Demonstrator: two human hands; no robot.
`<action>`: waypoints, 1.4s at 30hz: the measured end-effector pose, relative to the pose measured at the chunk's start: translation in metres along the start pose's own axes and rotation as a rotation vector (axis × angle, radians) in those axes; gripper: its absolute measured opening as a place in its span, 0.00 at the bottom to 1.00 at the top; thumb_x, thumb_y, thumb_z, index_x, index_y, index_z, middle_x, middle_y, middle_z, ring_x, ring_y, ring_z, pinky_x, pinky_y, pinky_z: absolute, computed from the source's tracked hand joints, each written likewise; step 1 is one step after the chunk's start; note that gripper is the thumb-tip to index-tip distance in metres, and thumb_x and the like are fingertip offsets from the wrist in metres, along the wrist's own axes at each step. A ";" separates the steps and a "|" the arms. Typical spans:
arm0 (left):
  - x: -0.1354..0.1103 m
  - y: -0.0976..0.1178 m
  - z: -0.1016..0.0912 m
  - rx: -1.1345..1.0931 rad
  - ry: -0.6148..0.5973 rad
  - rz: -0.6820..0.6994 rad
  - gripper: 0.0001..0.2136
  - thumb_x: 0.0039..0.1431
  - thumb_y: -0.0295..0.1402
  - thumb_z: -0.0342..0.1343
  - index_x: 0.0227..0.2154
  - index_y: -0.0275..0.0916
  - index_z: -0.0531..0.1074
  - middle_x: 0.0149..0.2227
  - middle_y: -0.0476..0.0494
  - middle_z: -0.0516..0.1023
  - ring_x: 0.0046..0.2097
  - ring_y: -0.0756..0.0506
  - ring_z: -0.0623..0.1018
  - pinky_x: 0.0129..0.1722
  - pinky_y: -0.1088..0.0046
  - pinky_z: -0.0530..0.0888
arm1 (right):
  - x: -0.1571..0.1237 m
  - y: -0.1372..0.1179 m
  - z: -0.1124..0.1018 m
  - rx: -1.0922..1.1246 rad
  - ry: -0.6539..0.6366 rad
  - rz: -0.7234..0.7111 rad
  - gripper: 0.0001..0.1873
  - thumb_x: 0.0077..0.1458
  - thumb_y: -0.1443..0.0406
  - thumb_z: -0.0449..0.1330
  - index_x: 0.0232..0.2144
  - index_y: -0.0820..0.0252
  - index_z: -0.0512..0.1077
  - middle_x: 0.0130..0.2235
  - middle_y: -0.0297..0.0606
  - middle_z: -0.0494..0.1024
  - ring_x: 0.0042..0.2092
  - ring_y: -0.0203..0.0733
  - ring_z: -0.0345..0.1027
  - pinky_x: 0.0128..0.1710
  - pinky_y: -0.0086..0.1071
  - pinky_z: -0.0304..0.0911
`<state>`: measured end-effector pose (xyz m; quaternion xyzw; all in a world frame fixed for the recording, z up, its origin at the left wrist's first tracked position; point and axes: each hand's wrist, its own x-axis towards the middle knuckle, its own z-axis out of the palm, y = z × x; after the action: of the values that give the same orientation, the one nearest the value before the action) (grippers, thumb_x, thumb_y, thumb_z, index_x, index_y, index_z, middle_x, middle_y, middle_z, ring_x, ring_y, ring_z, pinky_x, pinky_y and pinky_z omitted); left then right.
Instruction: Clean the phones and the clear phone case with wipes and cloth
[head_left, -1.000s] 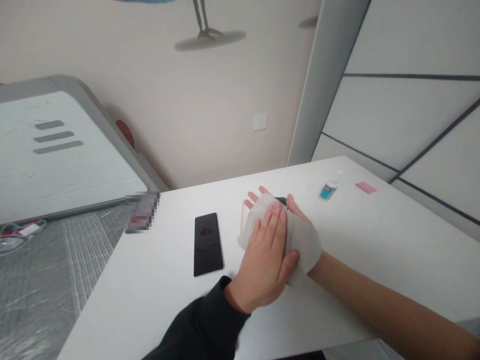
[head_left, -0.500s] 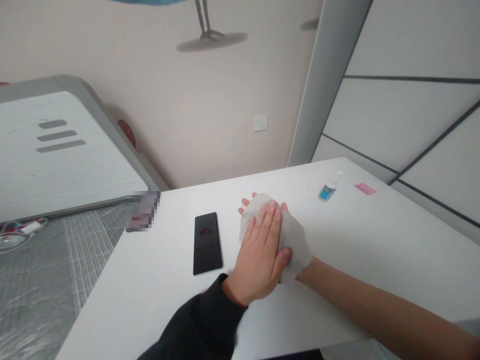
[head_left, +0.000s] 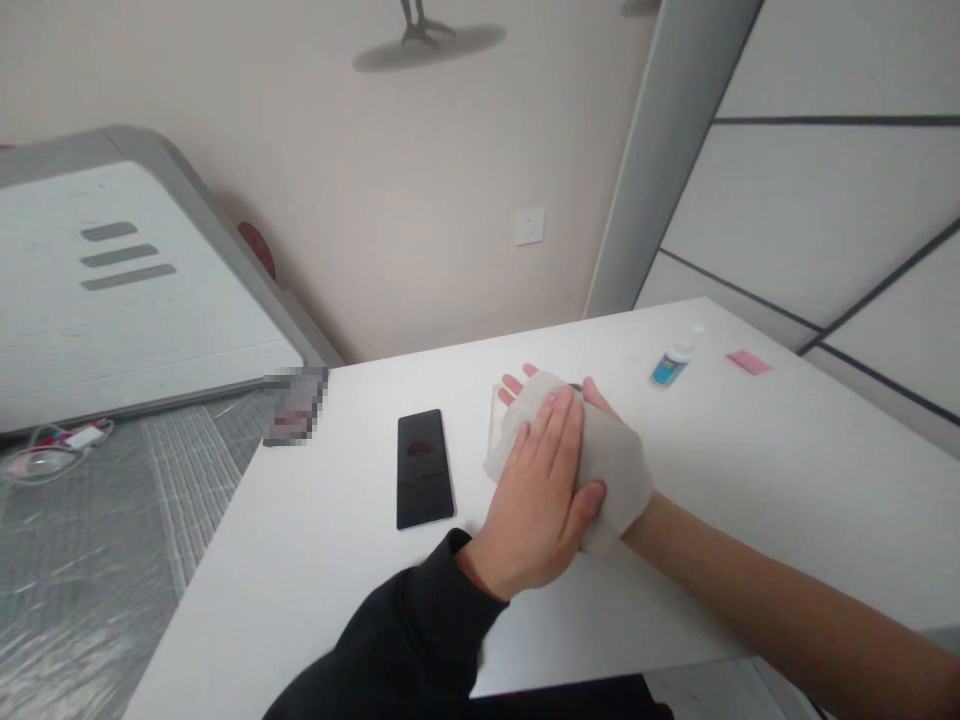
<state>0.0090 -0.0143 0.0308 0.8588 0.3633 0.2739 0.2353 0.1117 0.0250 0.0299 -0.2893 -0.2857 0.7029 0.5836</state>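
Observation:
A thin off-white wipe or tissue [head_left: 619, 465] drapes over the palm and wrist of my right hand [head_left: 514, 388]. That hand faces up, fingertips poking out beyond the far edge and thumb out at the right side. My left hand [head_left: 536, 490], in a black sleeve, lies flat on top with its fingers stretched, pressing the wipe against the right palm. Beneath the right fingers a clear edge [head_left: 492, 425] of something shows, with a bit of dark edge near the thumb; what these belong to is mostly hidden.
A black phone-like slab [head_left: 424, 468] lies left of my hands on the white table [head_left: 337, 560]. Toward the back right are a small white-and-blue bottle [head_left: 670, 364] and a pink slip [head_left: 748, 361]. A blurred-out item [head_left: 296, 405] sits at the left edge.
The camera view has shifted a little, so everything sits slightly higher and to the right. Both hands stay pressed together on the wipe, and the clear edge under the right fingers now shows.

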 end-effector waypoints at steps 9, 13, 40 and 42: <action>0.000 0.002 0.007 0.080 -0.002 -0.016 0.34 0.73 0.44 0.40 0.73 0.32 0.38 0.76 0.32 0.41 0.76 0.39 0.39 0.73 0.52 0.47 | -0.004 -0.036 -0.004 0.137 0.037 0.037 0.29 0.69 0.45 0.41 0.54 0.49 0.74 0.63 0.38 0.74 0.68 0.43 0.61 0.70 0.44 0.51; 0.000 -0.005 0.012 -0.085 0.086 -0.075 0.34 0.73 0.41 0.40 0.72 0.29 0.34 0.76 0.31 0.34 0.76 0.39 0.34 0.74 0.54 0.43 | -0.007 -0.030 0.001 0.094 0.060 -0.017 0.27 0.68 0.45 0.45 0.54 0.48 0.74 0.63 0.37 0.73 0.68 0.44 0.60 0.70 0.45 0.52; 0.002 -0.056 -0.039 -1.014 0.364 -0.550 0.21 0.54 0.52 0.63 0.33 0.35 0.75 0.31 0.42 0.81 0.30 0.47 0.78 0.33 0.71 0.76 | 0.048 -0.047 -0.043 0.180 0.428 -0.086 0.20 0.71 0.62 0.42 0.38 0.53 0.74 0.38 0.36 0.86 0.41 0.35 0.82 0.40 0.30 0.77; 0.001 -0.066 -0.056 -1.001 0.498 -0.554 0.20 0.53 0.51 0.62 0.35 0.36 0.73 0.33 0.43 0.80 0.28 0.50 0.75 0.29 0.76 0.73 | 0.050 -0.046 -0.047 0.187 0.380 -0.053 0.20 0.71 0.63 0.42 0.39 0.56 0.74 0.37 0.37 0.86 0.40 0.36 0.82 0.39 0.29 0.77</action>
<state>-0.0590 0.0398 0.0326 0.4287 0.4439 0.5318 0.5799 0.1687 0.0848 0.0285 -0.3535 -0.1116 0.6437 0.6695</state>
